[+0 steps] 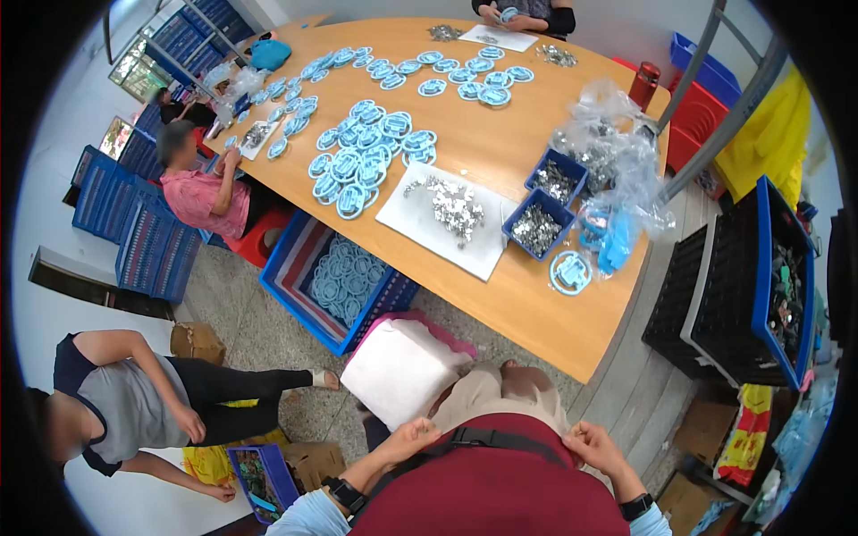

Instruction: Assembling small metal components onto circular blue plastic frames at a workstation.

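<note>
On my feed I can't tell whether the left hand (413, 439) or the right hand (592, 444) pinches anything, as both curl inward, and the lower edge crops the light blue sleeves (308, 516). The top edge cuts off the head of the co-worker (534, 9) across the table (563, 339); the silvery pieces (458, 213) on the white board (413, 220) are too small to identify, and clear bags (617, 112) partly hide their contents.

From here I can't read a single word, number or sign; on the red-and-yellow bag (745, 432) at the lower right of the frame, any print is too small to tell.
</note>
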